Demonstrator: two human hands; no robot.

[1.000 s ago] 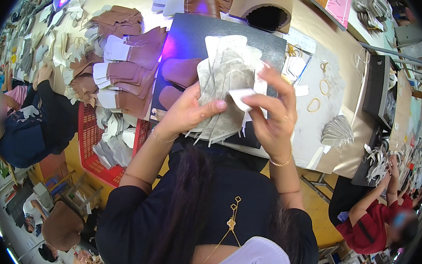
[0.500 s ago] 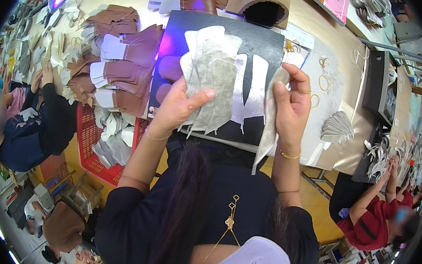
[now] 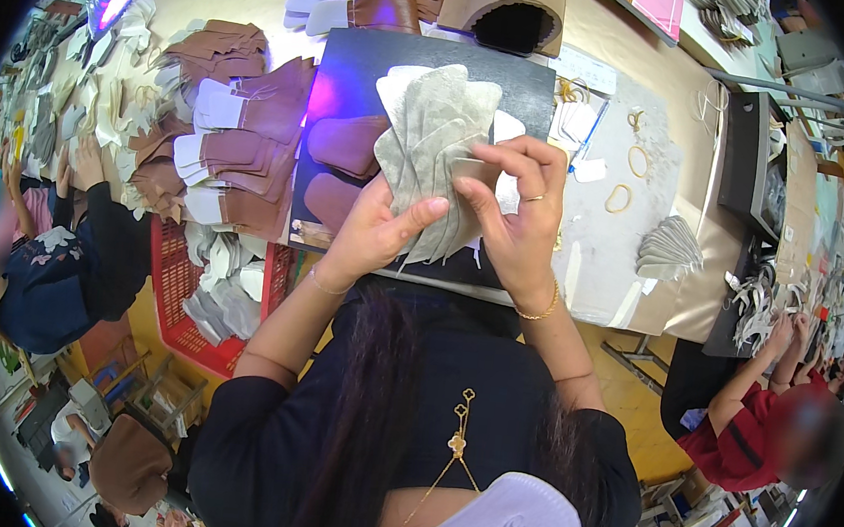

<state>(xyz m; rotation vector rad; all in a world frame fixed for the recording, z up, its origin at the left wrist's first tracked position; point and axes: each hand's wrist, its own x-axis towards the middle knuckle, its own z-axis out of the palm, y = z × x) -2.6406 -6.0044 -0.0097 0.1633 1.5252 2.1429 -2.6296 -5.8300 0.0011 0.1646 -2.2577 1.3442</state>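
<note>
My left hand [image 3: 378, 232] grips a fanned stack of grey cut pieces [image 3: 434, 129], fabric or suede-like, thumb lying over the front and fingers behind. At the stack's right edge, my right hand [image 3: 522, 207] pinches a grey piece between thumb and forefinger; its other fingers are curled. The stack is held above a black board [image 3: 519, 76] on the table. Two brown leather pieces [image 3: 347, 145] lie on the board's left side. A shiny white piece [image 3: 506, 127] is partly hidden behind my right hand.
Brown and white leather pieces [image 3: 251, 148] are piled left of the board, above a red basket [image 3: 171, 292] of grey pieces. A brown roll [image 3: 495, 4] lies beyond the board. Rubber bands [image 3: 639, 162] and a grey fanned bundle [image 3: 671, 250] lie right. Co-workers sit on both sides.
My right hand has moved left, bringing its separate grey piece up against the stack in my left hand. The white strips on the board are now mostly covered.
</note>
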